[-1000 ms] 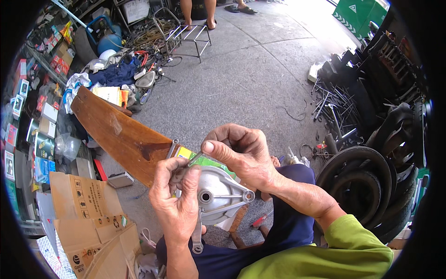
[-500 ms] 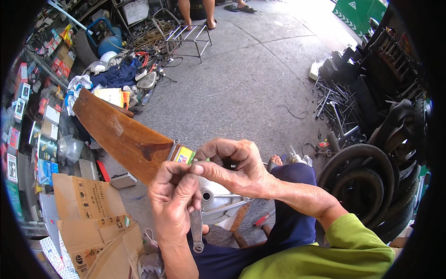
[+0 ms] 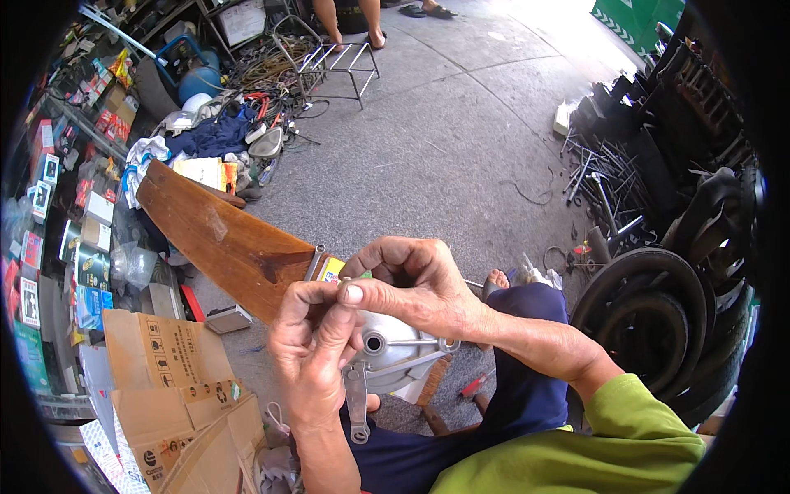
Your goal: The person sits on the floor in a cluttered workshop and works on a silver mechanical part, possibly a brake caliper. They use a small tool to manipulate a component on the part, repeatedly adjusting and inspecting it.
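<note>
The round silver metal part (image 3: 393,352) sits just below the hands, in front of the seated person's lap, its hub hole facing up; I can't see what bears it. A ribbed arm on it reaches to the right, ending in an eye. The flat metal lever (image 3: 356,403) at its left edge has its long axis running toward the person, ring end nearest the lap.

Above the part, the left hand (image 3: 317,333) and right hand (image 3: 415,284) meet at the fingertips. Each grip is pressed together, thumb against finger; whatever lies between is hidden from me.

Beyond them, the brown wooden desk (image 3: 226,235) slants away to the upper left, a spanner (image 3: 316,262) near its close end beside a yellow packet (image 3: 331,270). Around us is grey floor (image 3: 461,148), with folded cardboard (image 3: 169,354) and boxed goods (image 3: 90,284) on the left, black tyres (image 3: 642,325) and metal rods (image 3: 605,181) on the right, and a metal-framed stool (image 3: 337,70) farther off.
</note>
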`<state>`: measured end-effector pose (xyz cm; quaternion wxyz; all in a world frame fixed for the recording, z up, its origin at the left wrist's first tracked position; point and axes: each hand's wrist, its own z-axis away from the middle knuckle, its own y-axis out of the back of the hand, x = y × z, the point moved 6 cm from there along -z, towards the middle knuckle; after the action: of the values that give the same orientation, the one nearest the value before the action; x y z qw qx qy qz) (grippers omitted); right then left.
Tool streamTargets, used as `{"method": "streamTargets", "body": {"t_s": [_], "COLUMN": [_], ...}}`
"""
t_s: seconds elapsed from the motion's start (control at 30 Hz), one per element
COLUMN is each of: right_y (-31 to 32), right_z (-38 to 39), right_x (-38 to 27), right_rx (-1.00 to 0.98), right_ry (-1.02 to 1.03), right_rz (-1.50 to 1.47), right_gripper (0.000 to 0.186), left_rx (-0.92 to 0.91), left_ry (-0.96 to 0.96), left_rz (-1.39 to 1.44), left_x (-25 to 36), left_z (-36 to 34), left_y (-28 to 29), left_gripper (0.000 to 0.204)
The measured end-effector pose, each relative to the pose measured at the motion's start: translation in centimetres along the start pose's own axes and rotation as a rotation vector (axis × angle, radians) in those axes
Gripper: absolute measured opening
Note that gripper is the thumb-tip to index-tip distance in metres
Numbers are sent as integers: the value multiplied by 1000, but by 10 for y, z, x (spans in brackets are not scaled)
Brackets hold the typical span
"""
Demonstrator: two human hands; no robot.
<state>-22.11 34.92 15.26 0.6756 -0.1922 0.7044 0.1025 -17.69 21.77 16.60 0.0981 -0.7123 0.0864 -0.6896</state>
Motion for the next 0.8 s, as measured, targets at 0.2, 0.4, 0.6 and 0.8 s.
{"method": "streamTargets", "body": {"t_s": [0.2, 0.4, 0.6, 0.8], "right_y": [12, 5, 7, 6], "right_z": [-8, -3, -8, -7], "right_x": [11, -2, 9, 4], "right_rx": [135, 1, 82, 65], "right_ry": [-88, 6, -46, -86], "right_rz": [-171, -32, -121, -227], "right_gripper": [26, 28, 26, 26], "left_rx": [113, 107, 106, 133], "left_ry": [-71, -75, -63, -56], "left_rz": [119, -218, -52, -93], "left_x": [10, 0, 7, 3], "left_z": [-1, -2, -4, -2], "left_y": [11, 2, 8, 8], "left_gripper": [10, 9, 10, 11]}}
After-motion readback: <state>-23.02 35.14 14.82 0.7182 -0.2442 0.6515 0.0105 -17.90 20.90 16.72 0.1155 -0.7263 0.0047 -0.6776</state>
